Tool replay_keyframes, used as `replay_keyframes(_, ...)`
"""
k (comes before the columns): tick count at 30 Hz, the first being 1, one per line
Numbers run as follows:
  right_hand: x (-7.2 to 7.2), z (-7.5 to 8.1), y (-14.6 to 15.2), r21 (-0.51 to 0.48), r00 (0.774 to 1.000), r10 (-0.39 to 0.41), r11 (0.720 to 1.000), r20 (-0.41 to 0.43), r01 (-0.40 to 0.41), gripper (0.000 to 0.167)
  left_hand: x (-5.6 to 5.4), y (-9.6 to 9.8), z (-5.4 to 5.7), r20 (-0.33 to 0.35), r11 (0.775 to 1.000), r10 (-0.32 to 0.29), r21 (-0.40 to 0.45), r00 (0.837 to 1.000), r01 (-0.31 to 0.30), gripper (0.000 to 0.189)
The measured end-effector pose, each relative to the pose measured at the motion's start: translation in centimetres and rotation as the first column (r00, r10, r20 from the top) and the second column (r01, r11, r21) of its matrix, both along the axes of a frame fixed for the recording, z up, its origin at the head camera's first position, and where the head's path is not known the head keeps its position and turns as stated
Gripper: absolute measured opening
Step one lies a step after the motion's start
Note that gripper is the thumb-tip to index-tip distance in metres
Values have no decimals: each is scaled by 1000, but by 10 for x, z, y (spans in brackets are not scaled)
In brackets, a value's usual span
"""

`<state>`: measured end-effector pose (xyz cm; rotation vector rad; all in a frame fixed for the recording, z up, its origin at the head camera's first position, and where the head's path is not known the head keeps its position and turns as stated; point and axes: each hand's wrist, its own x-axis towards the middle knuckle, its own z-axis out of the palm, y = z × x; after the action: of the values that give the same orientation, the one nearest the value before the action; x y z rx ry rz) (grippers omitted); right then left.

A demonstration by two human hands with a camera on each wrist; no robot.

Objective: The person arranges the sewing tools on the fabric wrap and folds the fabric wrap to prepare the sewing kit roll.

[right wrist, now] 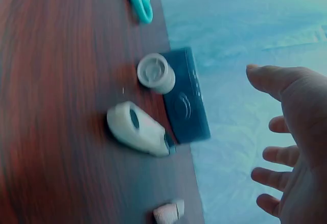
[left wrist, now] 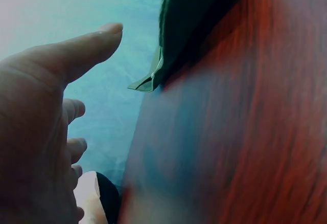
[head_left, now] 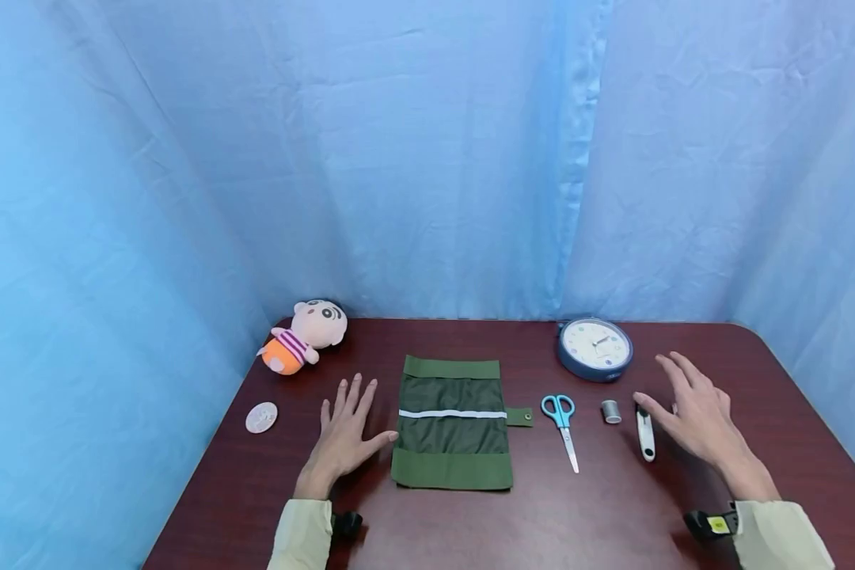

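An unfolded green cloth organizer (head_left: 452, 471) lies in the middle of the table, with a white elastic band across it and a snap tab at its right. Beside its left edge is my left hand (head_left: 343, 445), fingers spread, holding nothing. My right hand (head_left: 705, 419) hovers with straight fingers over the right side, also holding nothing. Nearest to its thumb is a small white tool (head_left: 645, 435) with dark ends, its kind unclear. Blue-handled scissors (head_left: 563, 419) and a grey thread spool (head_left: 610, 412) lie further left. A small pale object (right wrist: 168, 212) is mostly hidden behind the right hand in the head view.
At the back left lies a plush doll (head_left: 302, 340), with a round pale patterned disc (head_left: 261, 417) in front of it. A blue alarm clock (head_left: 594, 350) rests near the back edge. Light blue curtains (head_left: 427, 158) hang behind and beside the dark wooden table (head_left: 456, 530).
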<state>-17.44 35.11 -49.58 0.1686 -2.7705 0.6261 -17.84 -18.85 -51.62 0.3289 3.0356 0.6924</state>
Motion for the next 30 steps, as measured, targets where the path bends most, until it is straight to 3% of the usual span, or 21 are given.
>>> replay_keyframes(5, -5, 2, -17, -37, 999, 17, 999, -29, -18, 65, 0, 4, -5, 41, 999, -29, 37, 999, 28, 95)
replay_keyframes(15, -12, -4, -47, -71, 998, 52, 996, -25, -54, 59, 0, 11, -14, 95, 994, -84, 80, 992, 76, 96)
replay_keyframes(30, -22, -22, -87, 14, 993, 71, 997, 96, -73, 58, 0, 12, -21, 157, 986, -106, 144, 982, 83, 87)
